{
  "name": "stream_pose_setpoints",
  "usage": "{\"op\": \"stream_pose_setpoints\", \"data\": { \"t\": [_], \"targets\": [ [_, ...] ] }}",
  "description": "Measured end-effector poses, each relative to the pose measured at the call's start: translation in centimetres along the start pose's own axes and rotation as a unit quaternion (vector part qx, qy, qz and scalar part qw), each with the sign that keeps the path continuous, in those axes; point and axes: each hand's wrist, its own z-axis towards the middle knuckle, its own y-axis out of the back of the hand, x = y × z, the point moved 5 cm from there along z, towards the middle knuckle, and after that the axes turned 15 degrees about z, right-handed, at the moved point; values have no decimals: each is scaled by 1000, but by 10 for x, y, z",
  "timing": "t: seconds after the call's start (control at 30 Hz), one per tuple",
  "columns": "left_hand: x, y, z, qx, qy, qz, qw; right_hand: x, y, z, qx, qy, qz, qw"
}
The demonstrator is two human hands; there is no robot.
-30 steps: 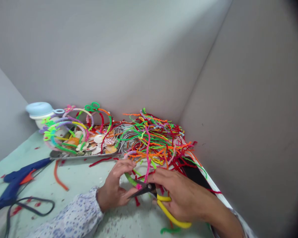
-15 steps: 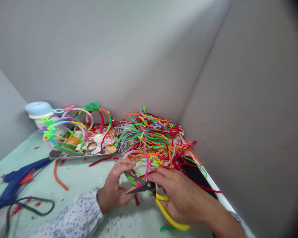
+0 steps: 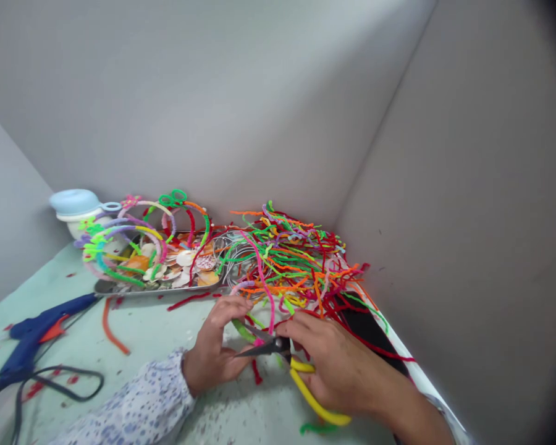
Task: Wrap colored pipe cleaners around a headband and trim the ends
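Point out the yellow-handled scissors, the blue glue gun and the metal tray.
Yellow-handled scissors (image 3: 312,408): head view, on the lower yellow handle.
Blue glue gun (image 3: 28,352): head view, on the grip.
Metal tray (image 3: 162,291): head view, on the front rim.

A green tabletop (image 3: 143,327) holds a glue gun (image 3: 32,349) and tray (image 3: 157,290).

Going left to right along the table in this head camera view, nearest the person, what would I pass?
Blue plastic hot glue gun → bent orange pipe cleaner → bare left hand → bare right hand gripping yellow-handled scissors
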Motion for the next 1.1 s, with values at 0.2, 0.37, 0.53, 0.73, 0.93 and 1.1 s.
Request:
{"op": "stream_pose_setpoints", "data": {
  "t": [0.2,0.37,0.53,0.73,0.93,1.1],
  "targets": [
    [3,1,-2,-2,1,-3,1000,-2,-2,1,-8,4,0,1000],
    [3,1,-1,-5,10,-5,1000,-2,-2,2,-15,7,1,1000],
    [3,2,0,-12,7,-5,1000,-3,-3,2,-16,5,-1,1000],
    [2,2,1,-14,4,-8,1000,-5,-4,1,-14,2,-8,1000],
    [1,3,4,-16,3,-3,1000,-5,-4,2,-21,9,-18,1000],
    [2,3,3,-17,0,-3,1000,-6,-4,4,-32,14,-21,999]
  ]
}}
